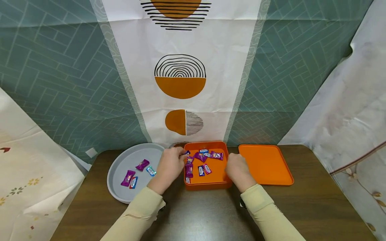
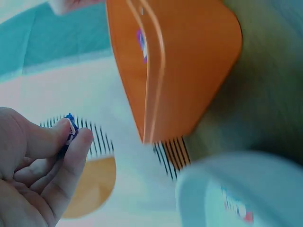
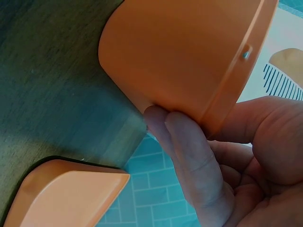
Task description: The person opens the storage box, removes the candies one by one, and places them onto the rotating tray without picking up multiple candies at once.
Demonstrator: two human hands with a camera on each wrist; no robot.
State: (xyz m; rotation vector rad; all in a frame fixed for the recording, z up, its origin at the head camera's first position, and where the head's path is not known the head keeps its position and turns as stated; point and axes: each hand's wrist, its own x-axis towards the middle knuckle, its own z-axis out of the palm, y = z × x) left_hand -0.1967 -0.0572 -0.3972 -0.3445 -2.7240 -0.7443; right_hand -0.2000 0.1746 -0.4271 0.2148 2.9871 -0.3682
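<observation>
Between thumb and forefinger my left hand pinches a small dark blue wrapped candy, held up near the left wall of the orange box. My right hand grips the box's right wall, thumb at the rim and fingers against the outside in the right wrist view. Inside the box lie several candies, among them a purple one, a dark blue one and a pink one. To the left, a round grey tray carries purple candies, a red-and-blue one and a light blue one.
An orange lid lies flat to the right of the box on the dark wooden table. Behind the table's far edge hangs a patterned cloth, with pale curtains at the sides.
</observation>
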